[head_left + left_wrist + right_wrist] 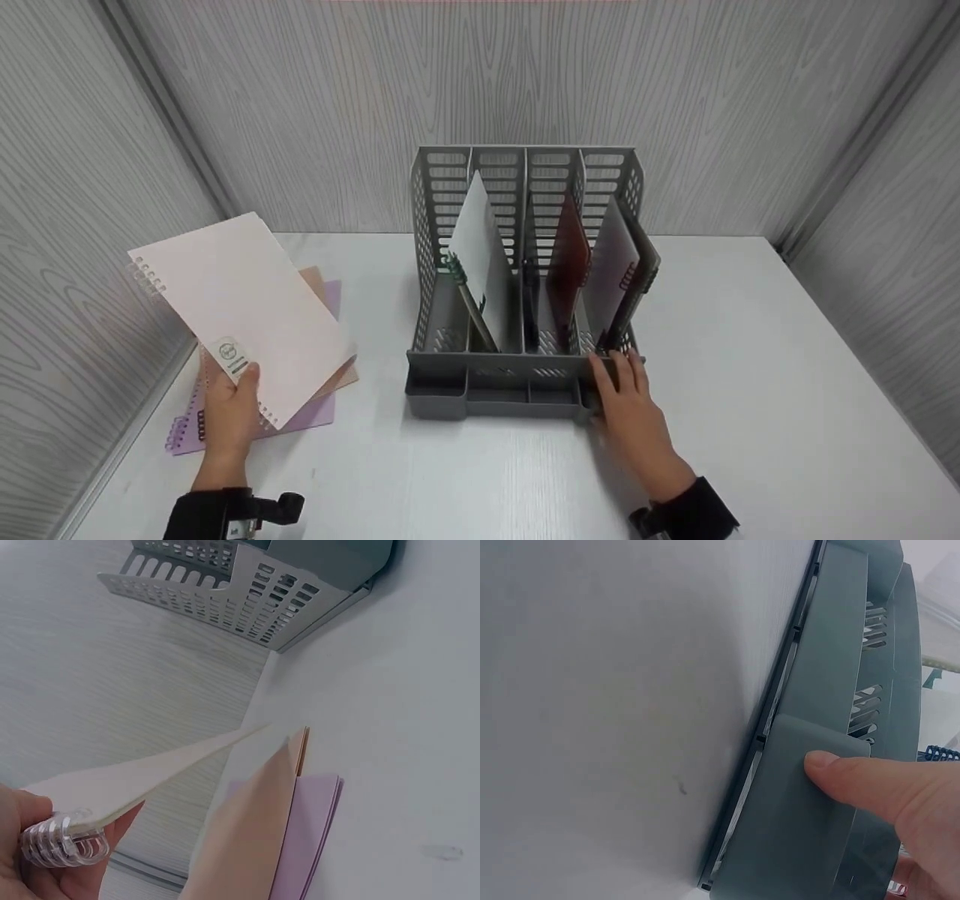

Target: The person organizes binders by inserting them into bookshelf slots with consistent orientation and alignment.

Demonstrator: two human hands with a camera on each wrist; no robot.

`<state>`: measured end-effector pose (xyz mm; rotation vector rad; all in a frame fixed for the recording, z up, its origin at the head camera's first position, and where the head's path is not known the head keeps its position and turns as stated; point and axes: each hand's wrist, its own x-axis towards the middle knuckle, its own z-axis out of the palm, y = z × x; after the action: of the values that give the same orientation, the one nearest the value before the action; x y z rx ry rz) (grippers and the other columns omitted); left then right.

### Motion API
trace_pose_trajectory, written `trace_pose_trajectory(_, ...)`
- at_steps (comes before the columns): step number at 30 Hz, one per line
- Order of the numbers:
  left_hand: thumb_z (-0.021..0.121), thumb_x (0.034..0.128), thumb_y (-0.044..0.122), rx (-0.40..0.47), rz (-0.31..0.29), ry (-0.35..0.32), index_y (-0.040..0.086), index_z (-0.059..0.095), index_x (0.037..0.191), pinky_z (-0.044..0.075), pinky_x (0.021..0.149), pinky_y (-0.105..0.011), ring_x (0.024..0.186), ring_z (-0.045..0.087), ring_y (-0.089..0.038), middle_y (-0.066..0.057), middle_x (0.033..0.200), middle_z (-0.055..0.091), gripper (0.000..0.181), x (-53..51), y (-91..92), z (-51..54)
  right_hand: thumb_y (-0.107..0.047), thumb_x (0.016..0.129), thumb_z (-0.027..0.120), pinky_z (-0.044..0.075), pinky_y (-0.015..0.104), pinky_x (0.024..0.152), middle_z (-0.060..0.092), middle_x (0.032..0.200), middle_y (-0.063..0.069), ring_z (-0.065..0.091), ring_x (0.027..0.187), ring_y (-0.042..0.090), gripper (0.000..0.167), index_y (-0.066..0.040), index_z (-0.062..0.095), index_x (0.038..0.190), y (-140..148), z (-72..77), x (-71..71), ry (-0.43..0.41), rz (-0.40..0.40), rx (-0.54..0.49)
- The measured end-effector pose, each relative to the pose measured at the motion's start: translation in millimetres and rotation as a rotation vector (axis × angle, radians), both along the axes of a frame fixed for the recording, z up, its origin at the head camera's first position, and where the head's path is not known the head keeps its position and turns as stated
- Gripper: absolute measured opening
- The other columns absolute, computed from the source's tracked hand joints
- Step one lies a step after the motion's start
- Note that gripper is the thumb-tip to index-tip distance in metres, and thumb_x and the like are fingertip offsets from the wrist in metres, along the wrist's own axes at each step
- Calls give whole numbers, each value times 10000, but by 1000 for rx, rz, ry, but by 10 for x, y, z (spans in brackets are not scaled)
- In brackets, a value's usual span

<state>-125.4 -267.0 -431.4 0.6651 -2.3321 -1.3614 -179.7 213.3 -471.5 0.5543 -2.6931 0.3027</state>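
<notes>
Pale notebook (255, 300) sits tilted in left hand (231, 409), pinched at coil edge, above tan notebook (247, 829) and purple notebook (309, 825). Right hand (636, 424) grips gray organizer (495, 409) at front corner, thumb outside. Risk: one-edge hold could let far side sag and snag; jogging organizer might topple red notebook (568, 281).

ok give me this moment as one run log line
left hand: holds pale spiral notebook | right hand: grips grey organizer front | tan notebook: overlaps purple notebook
</notes>
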Motion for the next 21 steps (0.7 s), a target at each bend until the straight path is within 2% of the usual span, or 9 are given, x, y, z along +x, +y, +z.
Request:
trace_pose_trajectory(3, 354, 1009, 309, -92, 28, 53, -45, 499, 1256, 405, 574, -117, 700, 514, 25, -227, 1094, 594, 456, 11, 58, 16, -159, 668, 841, 474, 357, 459, 325, 1386, 241, 203, 1328, 430, 894, -80, 357, 1416, 0, -4, -3, -6, -1, 1)
trace_pose_trajectory(7, 403, 1001, 242, -207, 44, 136, -93, 550, 1165, 374, 533, -132, 733, 543, -162, -249, 1056, 614, 400, 19, 122, 31, -164, 661, 846, 461, 342, 441, 326, 1377, 242, 212, 1318, 440, 892, -75, 364, 1407, 2, -5, -1, 7, 4, 2)
trace_pose_trajectory(10, 420, 996, 218, -269, 45, 174, -105, 562, 1130, 360, 511, -181, 735, 532, -266, -254, 1017, 619, 377, 25, 160, 46, -158, 652, 851, 461, 347, 434, 335, 1364, 244, 226, 1310, 443, 885, -66, 378, 1394, 3, -16, 2, 31, 9, 2)
trace_pose_trajectory(16, 433, 990, 213, -347, 47, 194, -120, 566, 1104, 356, 510, -278, 707, 526, -316, -280, 986, 621, 376, 24, 206, 67, -154, 663, 842, 470, 358, 439, 326, 1368, 242, 212, 1319, 441, 883, -67, 367, 1402, 5, -15, 0, 25, 12, 0)
trace_pose_trajectory(21, 435, 988, 206, -367, 44, 213, -121, 562, 1107, 349, 490, -264, 696, 530, -322, -280, 959, 619, 371, 3, 238, 50, -151, 672, 836, 478, 367, 454, 318, 1376, 239, 198, 1327, 437, 882, -71, 357, 1408, 11, -2, 4, 3, 6, -2)
